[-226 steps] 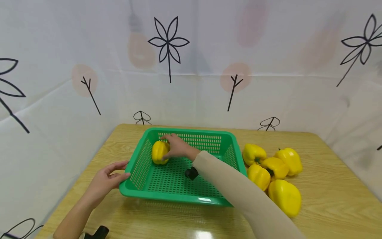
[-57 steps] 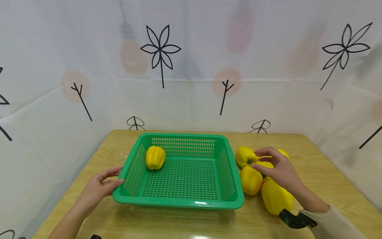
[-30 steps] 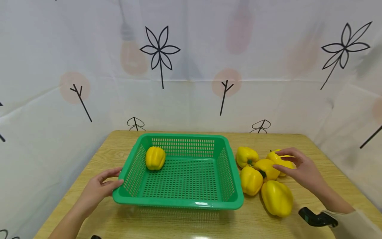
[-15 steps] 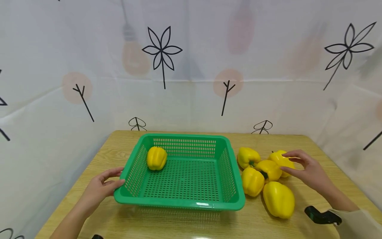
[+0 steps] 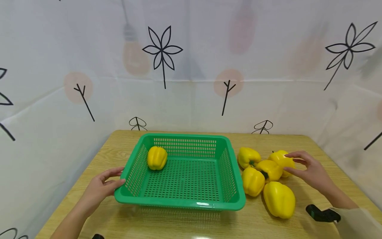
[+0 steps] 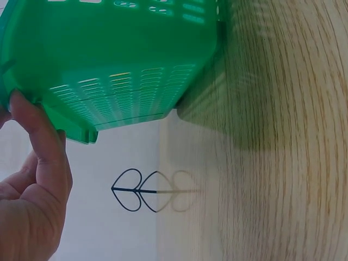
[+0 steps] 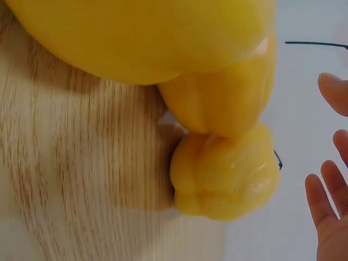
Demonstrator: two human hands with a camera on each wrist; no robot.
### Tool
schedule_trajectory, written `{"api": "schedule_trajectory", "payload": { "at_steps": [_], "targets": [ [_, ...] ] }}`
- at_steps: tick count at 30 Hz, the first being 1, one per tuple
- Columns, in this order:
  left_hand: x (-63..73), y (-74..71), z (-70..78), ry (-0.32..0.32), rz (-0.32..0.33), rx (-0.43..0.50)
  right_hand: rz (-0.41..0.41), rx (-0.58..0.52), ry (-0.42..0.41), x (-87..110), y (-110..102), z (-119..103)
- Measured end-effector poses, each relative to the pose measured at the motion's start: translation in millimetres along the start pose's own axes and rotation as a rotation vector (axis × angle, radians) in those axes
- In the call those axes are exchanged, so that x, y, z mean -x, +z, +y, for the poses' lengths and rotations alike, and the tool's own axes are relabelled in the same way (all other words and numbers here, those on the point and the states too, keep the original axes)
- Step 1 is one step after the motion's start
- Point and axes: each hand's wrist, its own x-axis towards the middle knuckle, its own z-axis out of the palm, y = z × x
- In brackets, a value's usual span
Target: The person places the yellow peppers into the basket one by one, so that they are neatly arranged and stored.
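A green plastic basket (image 5: pixel 179 201) stands on the table with one yellow bell pepper (image 5: pixel 157 158) in its far left corner. My left hand (image 5: pixel 99 187) holds the basket's left rim, thumb on top and fingers at the outer side; the left wrist view shows fingers (image 6: pixel 46 147) right at the rim. Several yellow bell peppers (image 5: pixel 279 199) lie grouped to the right of the basket. My right hand (image 5: pixel 311 171) hovers at the rearmost right pepper (image 5: pixel 280 159), thumb and fingers spread apart, nothing between them. In the right wrist view a gap shows between that hand (image 7: pixel 333 212) and the pepper (image 7: pixel 225 174).
The wooden table (image 5: pixel 325 159) reaches back to a white patterned cloth (image 5: pixel 191 99) that hangs behind and along both sides. Two peppers lie close against the basket's right wall. A black wrist device (image 5: pixel 322 214) sits at the right sleeve.
My right hand has left the pepper inside the basket, passed over the group on the right and drifted to its right side. My left hand stays at the rim.
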Motion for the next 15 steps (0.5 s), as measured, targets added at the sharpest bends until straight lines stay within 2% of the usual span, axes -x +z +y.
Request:
{"api": "schedule_trajectory", "payload": {
  "at_steps": [10,15],
  "targets": [
    [-0.9,0.2,0.9,0.009,-0.004,0.005,-0.061,0.028,0.102,0.1,-7,17],
    [-1.1,0.0,1.6,0.007,-0.003,0.0,-0.092,0.042,0.118,-0.9,-9,26]
  ]
}}
